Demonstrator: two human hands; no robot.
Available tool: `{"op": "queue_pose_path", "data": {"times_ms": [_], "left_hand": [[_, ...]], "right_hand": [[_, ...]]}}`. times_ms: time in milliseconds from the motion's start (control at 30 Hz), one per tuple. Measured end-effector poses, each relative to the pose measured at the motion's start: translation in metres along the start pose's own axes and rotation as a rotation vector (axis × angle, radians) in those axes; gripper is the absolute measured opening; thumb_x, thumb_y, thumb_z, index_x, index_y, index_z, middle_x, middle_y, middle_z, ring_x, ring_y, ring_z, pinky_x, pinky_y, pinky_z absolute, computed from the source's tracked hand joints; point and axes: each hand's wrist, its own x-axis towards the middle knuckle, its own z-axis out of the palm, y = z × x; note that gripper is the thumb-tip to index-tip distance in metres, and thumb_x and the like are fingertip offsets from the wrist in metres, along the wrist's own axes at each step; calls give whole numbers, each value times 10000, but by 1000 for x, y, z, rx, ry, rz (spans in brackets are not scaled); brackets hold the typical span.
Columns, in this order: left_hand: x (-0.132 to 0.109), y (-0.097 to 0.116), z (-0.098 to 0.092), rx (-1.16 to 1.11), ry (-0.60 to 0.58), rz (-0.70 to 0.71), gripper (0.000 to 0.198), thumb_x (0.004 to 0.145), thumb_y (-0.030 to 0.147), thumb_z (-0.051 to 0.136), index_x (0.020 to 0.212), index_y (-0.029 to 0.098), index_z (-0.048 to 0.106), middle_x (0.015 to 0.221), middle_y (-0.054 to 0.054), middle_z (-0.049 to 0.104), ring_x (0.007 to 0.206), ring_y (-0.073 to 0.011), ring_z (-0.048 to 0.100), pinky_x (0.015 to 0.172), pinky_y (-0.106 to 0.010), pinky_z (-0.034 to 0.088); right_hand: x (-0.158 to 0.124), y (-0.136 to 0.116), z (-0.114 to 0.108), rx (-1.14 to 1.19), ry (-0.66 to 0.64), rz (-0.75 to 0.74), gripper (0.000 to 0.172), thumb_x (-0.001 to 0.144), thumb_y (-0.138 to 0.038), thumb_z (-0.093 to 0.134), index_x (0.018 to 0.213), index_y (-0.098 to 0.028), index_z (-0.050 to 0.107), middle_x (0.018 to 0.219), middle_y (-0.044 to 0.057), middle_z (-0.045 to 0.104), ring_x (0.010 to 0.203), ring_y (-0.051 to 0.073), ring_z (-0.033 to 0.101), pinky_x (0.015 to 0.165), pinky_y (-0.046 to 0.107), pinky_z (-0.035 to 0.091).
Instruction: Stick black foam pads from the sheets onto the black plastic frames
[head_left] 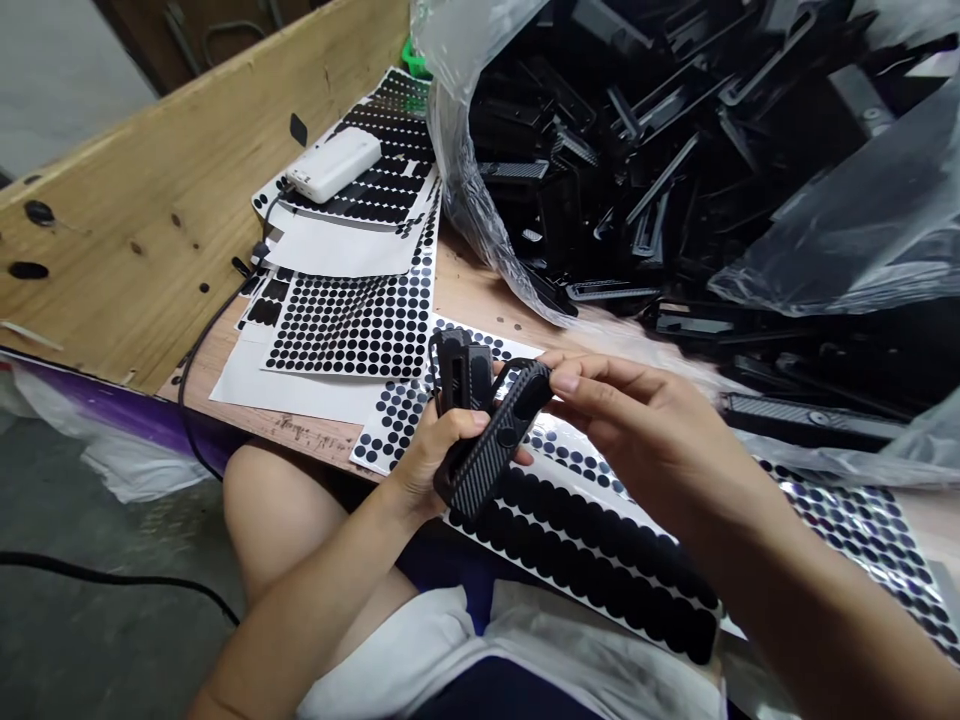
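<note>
My left hand (pixel 433 462) is closed around a black carbon-pattern plastic part (pixel 491 450), gripping it from below near the table's front edge. My right hand (pixel 630 415) pinches the part's upper end with fingertips pressed on it. A second black part (pixel 459 372) stands just behind, between my left fingers. Under both hands lies a sheet of black oval stickers (pixel 600 545).
Sheets of black round dot stickers (pixel 352 325) cover the wooden table to the left. A white power bank (pixel 334 165) with a cable rests on them. A clear plastic bag (pixel 847 230) full of black parts fills the right. A wooden board (pixel 150 190) stands along the left.
</note>
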Motion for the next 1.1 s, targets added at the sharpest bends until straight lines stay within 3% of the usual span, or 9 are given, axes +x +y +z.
{"op": "queue_pose_path", "data": {"times_ms": [200,500,633,733,833,967,1100], "left_hand": [[0,0,0,4,-16,-1,311,728,394,718,793,90,732,719,-114,736,900,-330,765,654,-297,559],[-1,1,3,3,-2,19,300,728,387,716,841,110,732,695,-92,739,706,-253,751,595,-280,527],[-1,1,2,-22,4,4,435,721,373,745,1059,100,733,757,-80,754,687,-240,746,620,-289,552],[-1,0,0,-60,7,2,632,713,340,763,1294,122,645,858,-83,771,691,-236,750,645,-304,570],[-1,-1,-1,-84,8,13,749,704,324,771,1402,149,566,949,-92,776,664,-224,743,652,-319,580],[-2,0,0,-64,8,13,731,726,340,767,1401,142,570,854,-71,766,652,-230,740,640,-308,567],[-2,2,1,-35,7,-7,673,690,362,780,1297,105,643,794,-82,762,636,-246,740,622,-307,555]], "right_hand": [[0,1,-2,-55,17,-15,228,848,-474,789,746,-274,751,787,14,727,734,204,692,824,415,616],[-2,2,-3,-158,84,-50,204,835,-455,811,792,-262,762,880,31,755,858,223,712,836,383,601],[-2,0,-2,-176,95,-69,252,789,-491,839,777,-253,758,884,37,759,781,206,712,729,340,620],[-1,-1,-1,-215,104,-84,248,795,-494,831,790,-256,763,881,38,767,751,200,720,689,322,625],[-1,-3,-2,-269,113,-98,259,796,-508,823,792,-256,762,884,44,775,751,211,728,661,321,627],[-4,-3,-1,-378,140,-176,233,843,-473,781,807,-245,749,926,55,775,823,242,739,742,374,643],[-10,1,3,-616,201,-369,100,924,-351,704,875,-264,717,984,59,750,924,262,726,872,452,619]]}}
